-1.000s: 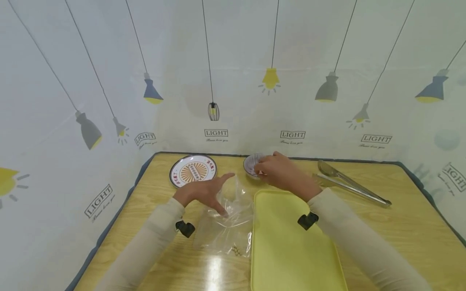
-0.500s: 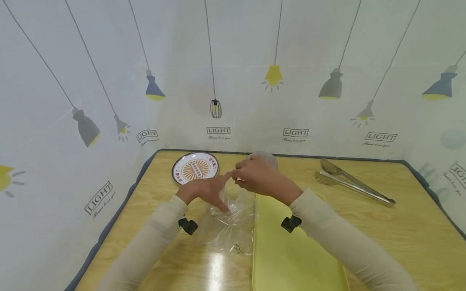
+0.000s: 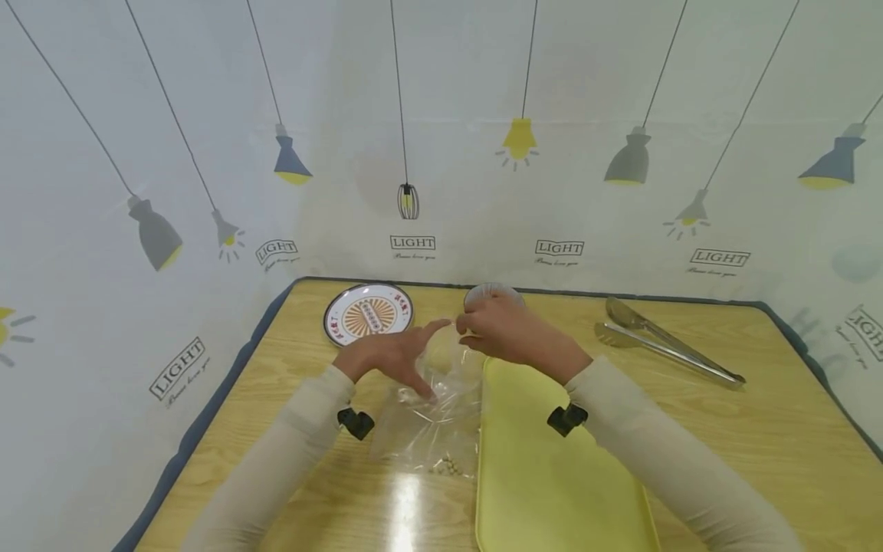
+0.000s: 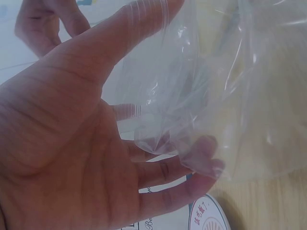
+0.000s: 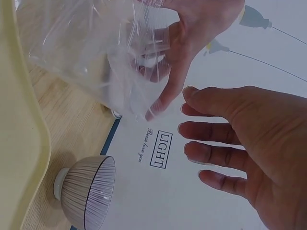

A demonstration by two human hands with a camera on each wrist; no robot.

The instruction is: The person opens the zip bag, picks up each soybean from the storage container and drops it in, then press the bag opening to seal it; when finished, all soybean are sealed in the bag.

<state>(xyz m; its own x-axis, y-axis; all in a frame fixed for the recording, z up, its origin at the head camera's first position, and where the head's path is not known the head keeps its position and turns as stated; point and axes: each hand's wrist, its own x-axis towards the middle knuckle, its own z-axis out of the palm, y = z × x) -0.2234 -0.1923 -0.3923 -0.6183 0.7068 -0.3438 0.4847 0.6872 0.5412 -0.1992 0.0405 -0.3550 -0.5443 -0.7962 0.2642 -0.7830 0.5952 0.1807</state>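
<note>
My left hand (image 3: 393, 356) has its thumb and fingers spread inside the mouth of a clear plastic bag (image 3: 428, 433), stretching the opening wide. In the left wrist view the thin film (image 4: 240, 96) drapes over those fingers. Several small pale bean-like pieces (image 3: 450, 465) lie at the bag's bottom end. My right hand (image 3: 507, 330) hovers over the bag mouth, beside the left fingertips. Its fingers (image 5: 216, 132) are loosely bent with nothing seen between them in the right wrist view. Behind it stands a striped bowl (image 5: 86, 189), mostly hidden in the head view.
A yellow tray (image 3: 552, 460) lies right of the bag, close against its edge. A white plate (image 3: 369, 314) with a printed sunburst sits at the back left. Metal tongs (image 3: 669, 345) lie on the right of the wooden table (image 3: 745, 452). A printed curtain (image 3: 469, 153) surrounds the table.
My right hand has come left from the bowl to over the bag mouth, its fingers loosening. More small pieces show in the bag's bottom. The left hand has stayed in the opening.
</note>
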